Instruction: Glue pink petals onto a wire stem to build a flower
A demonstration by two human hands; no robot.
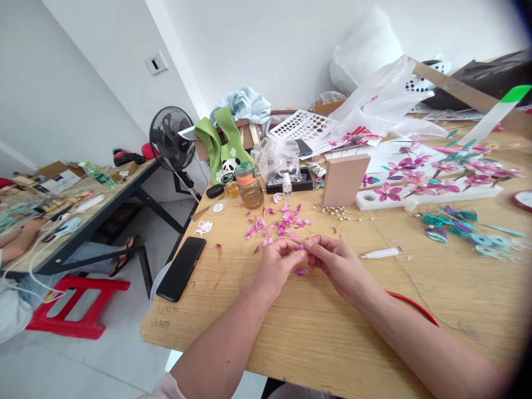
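Note:
My left hand (280,266) and my right hand (330,260) meet fingertip to fingertip over the wooden table. Between their pinched fingers is a small purple-pink petal (302,247), mostly covered by the fingers. Just below the fingertips lies another pink petal (301,272). Beyond the hands spreads a loose pile of pink petals (286,220), some with thin wire stems. A white glue tube (380,253) rests to the right of my right hand. Pearl-like beads on wires (333,211) lie in front of a brown block (346,180).
Finished pink flowers (415,172) stand in a white foam strip (432,198) at the right. A black phone (182,269) lies near the table's left edge, with a drink bottle (249,188) behind it. A fan (172,138) stands left. Another person's arm (19,241) rests at the neighbouring table.

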